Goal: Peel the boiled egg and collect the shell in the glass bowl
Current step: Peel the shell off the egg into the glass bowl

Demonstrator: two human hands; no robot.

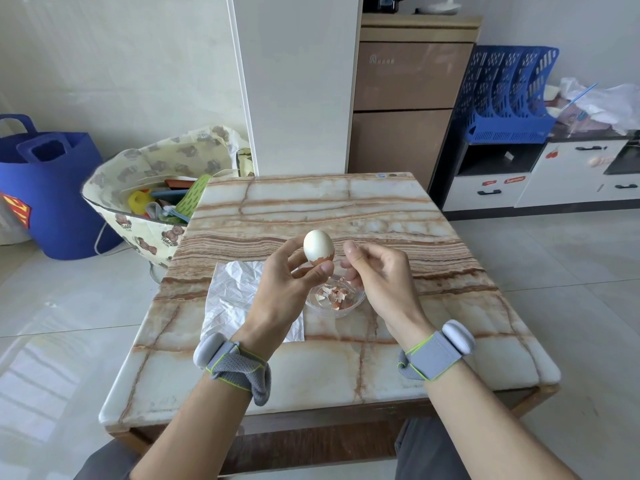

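We begin with the marble table point(311, 202), which fills the middle of the view. Its 12 o'clock half is bare stone, so there is plenty of room to reach forward. The 6 o'clock edge lies close to our lap, and the 3 and 9 o'clock edges drop to open floor.

A crumpled white sheet point(228, 296) lies flat at 9 o'clock from the work spot. We judge it is there as a clean resting place or wipe, kept within the left arm's reach.

Our left hand point(291, 282) is raised off the table and grips the egg point(318, 245) between thumb and fingers by its lower end. That leaves the peeled top free and turned to face us.

Our right hand point(377, 271) is at 3 o'clock from the egg, fingers curled downward over the bowl. Whether a chip is pinched in them we cannot tell.

The glass bowl point(334, 313) stands on the stone just at 3 o'clock of the sheet. It sits under and between both hands, probably so that whatever breaks off falls straight in.

The egg hangs above the bowl's 11 o'clock rim, mostly bare white.

Shell pieces point(337, 294) are heaped inside the bowl, and none show on the table.

Smallest is the brown shell patch point(322, 261) clinging at the egg's 6 o'clock end, beside the left thumb. To our eye the peeling is nearly finished, and that patch is the next thing to lift.
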